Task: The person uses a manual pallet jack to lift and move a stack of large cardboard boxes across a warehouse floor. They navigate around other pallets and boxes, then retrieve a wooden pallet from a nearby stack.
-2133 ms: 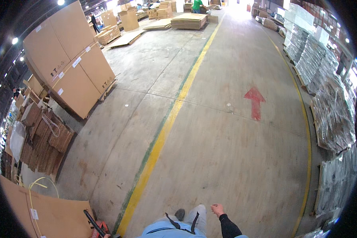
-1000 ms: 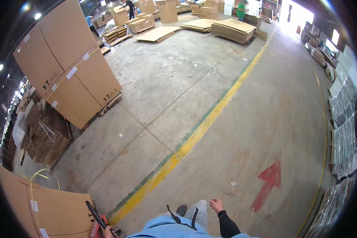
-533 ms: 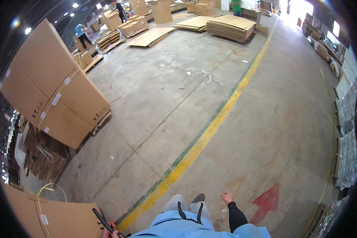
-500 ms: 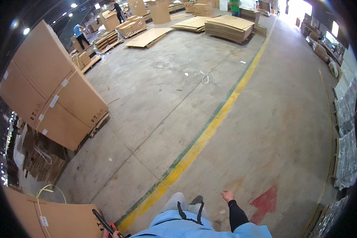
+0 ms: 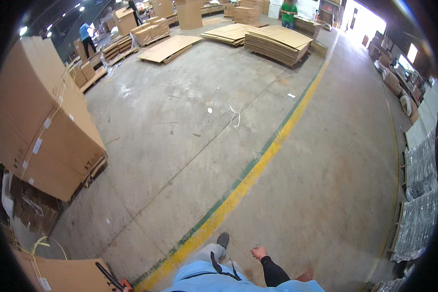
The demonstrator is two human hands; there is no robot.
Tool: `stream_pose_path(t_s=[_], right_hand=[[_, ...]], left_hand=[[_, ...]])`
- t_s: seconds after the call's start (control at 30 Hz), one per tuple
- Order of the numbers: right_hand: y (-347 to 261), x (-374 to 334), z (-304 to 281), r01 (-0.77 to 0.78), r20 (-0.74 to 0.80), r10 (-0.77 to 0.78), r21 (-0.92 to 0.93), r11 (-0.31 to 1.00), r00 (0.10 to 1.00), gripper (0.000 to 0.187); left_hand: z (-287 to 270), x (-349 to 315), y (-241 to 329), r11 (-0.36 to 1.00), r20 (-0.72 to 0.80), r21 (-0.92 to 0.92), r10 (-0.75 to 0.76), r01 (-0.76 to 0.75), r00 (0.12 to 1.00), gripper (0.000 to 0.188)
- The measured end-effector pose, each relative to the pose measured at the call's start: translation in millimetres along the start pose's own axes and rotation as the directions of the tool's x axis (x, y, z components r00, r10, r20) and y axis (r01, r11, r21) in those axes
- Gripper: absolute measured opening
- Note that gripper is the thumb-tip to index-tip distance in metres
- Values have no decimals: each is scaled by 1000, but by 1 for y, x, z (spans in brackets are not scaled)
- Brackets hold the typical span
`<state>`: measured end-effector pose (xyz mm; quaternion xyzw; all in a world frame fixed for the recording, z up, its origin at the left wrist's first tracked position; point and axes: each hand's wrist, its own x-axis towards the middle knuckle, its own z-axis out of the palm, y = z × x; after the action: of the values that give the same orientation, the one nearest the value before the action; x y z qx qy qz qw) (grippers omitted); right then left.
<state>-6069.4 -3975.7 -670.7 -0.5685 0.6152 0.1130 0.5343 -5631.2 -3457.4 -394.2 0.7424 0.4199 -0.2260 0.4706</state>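
Observation:
At the lower edge, a black handle with red parts [image 5: 110,277], like that of a pallet jack, stands beside a strapped brown carton [image 5: 68,275]. My left hand [image 5: 127,288] shows only as a sliver there, closed at the handle and mostly cut off by the frame. My right hand [image 5: 259,252] hangs over the floor in front of my body, fingers curled in, with nothing seen in it. A black sleeve covers that forearm. One grey shoe [image 5: 223,240] is stepping forward near the yellow line.
A tall strapped carton [image 5: 58,146] stands on a pallet at left. Flat cardboard stacks [image 5: 277,46] lie ahead, near a person in green [image 5: 289,12]. A yellow floor line [image 5: 263,165] runs forward. Wrapped stacks [image 5: 418,214] line the right side. Loose white strapping [image 5: 234,118] lies on the floor.
I have moved forward: the tall carton, floor litter and red floor arrow sit lower or nearer. The strapped carton and handle stay beside me. My right hand remains in front of me.

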Motion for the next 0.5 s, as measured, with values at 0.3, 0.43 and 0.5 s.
stream_pose_path(t_s=[0.3,0.43,0.5], right_hand=[[-173,129,-164,69,-45,-60,238,969,997,38],[-214,236,-241,47,-74,-31,220,974,997,39],[-234,288,-281,58,-108,-46,116,991,993,39]], left_hand=[[246,-74,93,1000,33,2,18,-18,999,20],[333,-110,118,1000,10,1,29,-29,1000,20],[380,-137,135,999,2,-16,30,-30,1000,20]])
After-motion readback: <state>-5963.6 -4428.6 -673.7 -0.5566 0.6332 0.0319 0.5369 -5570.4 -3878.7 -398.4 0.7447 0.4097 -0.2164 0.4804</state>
